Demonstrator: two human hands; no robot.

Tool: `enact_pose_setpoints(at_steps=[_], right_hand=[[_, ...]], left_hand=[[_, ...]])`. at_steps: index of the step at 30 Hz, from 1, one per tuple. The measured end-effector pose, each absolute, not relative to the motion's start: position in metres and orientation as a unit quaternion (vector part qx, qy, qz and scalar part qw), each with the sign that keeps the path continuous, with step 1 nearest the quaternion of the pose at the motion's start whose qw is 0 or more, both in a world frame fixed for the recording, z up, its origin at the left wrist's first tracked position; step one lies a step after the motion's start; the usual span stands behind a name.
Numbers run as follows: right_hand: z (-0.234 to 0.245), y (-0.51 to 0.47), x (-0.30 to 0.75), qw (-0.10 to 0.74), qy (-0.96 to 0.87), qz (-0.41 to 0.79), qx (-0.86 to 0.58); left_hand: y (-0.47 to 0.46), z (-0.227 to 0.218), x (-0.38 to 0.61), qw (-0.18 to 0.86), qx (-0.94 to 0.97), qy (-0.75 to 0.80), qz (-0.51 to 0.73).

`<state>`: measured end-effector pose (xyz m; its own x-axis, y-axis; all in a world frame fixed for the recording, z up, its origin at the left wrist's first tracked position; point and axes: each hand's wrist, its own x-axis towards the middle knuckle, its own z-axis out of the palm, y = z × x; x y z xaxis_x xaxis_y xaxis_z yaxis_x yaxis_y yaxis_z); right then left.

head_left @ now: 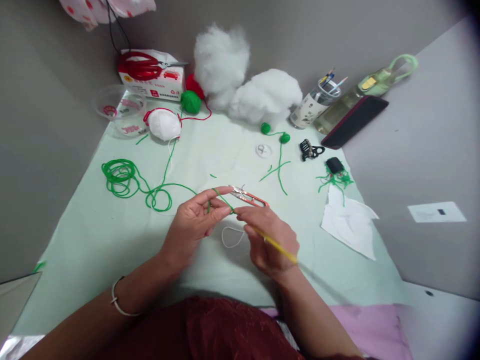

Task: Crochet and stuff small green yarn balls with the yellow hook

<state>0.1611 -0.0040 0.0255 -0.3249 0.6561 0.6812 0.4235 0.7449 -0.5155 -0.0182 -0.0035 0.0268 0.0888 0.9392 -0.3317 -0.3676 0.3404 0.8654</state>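
Note:
Green yarn (224,199) runs over the stretched index finger of my left hand (193,225), whose thumb pinches it. Inside my right hand (272,237) is a yellow crochet hook (276,245), slanting down to the right. Its tip end meets the yarn at my left thumb, where a tiny bit of green work is mostly covered by the fingers. Orange-handled thread snips (249,195) lie just beyond my hands. From the left hand the yarn leads to a loose green coil (119,177) on the table. A white thread loop (232,237) lies beneath.
At the back are a tissue box (150,90) with red scissors (140,66), white stuffing (266,95), a green yarn ball (191,102) and a white-and-red crochet piece (164,124). Rightward stand a pencil cup (309,107), a bottle (343,102) and a phone (354,122). A hair clip (310,150) lies nearby.

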Motion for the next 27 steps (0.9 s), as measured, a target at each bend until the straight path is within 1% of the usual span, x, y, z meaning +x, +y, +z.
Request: enact_pose_setpoints(at_steps=[2,4,6,7,9,12,14,16,18,22,25,27], right_hand=[[0.024,-0.004,0.160,0.429,-0.842,0.041,-0.324],[0.024,-0.003,0.159,0.399,-0.857,0.000,-0.326],[0.024,-0.002,0.157,0.396,-0.856,-0.004,-0.331],[0.025,-0.002,0.157,0.415,-0.846,0.010,-0.335],[0.027,-0.001,0.157,0.473,-0.802,0.090,-0.353],[0.030,0.001,0.157,0.562,-0.675,0.289,-0.380],[0.032,0.004,0.155,0.580,-0.612,0.388,-0.373],[0.033,0.006,0.153,0.564,-0.611,0.419,-0.364],[0.032,0.005,0.151,0.544,-0.648,0.388,-0.366],[0.025,-0.001,0.151,0.518,-0.741,0.230,-0.360],[0.019,-0.004,0.152,0.458,-0.804,0.100,-0.366],[0.019,-0.004,0.152,0.447,-0.813,0.066,-0.367]], left_hand=[[-0.003,0.026,-0.019,0.680,0.300,0.462,0.483],[-0.002,0.025,-0.019,0.705,0.282,0.443,0.478],[-0.001,0.025,-0.019,0.742,0.258,0.411,0.463],[-0.001,0.025,-0.019,0.763,0.247,0.392,0.450],[0.000,0.027,-0.020,0.796,0.228,0.364,0.427],[-0.001,0.030,-0.021,0.788,0.218,0.375,0.437],[-0.002,0.031,-0.020,0.759,0.228,0.398,0.462],[-0.004,0.030,-0.018,0.740,0.253,0.408,0.471],[-0.005,0.029,-0.017,0.729,0.280,0.415,0.467],[-0.006,0.028,-0.013,0.708,0.275,0.441,0.478],[-0.006,0.029,-0.012,0.730,0.237,0.427,0.478],[-0.005,0.029,-0.012,0.760,0.213,0.401,0.465]])
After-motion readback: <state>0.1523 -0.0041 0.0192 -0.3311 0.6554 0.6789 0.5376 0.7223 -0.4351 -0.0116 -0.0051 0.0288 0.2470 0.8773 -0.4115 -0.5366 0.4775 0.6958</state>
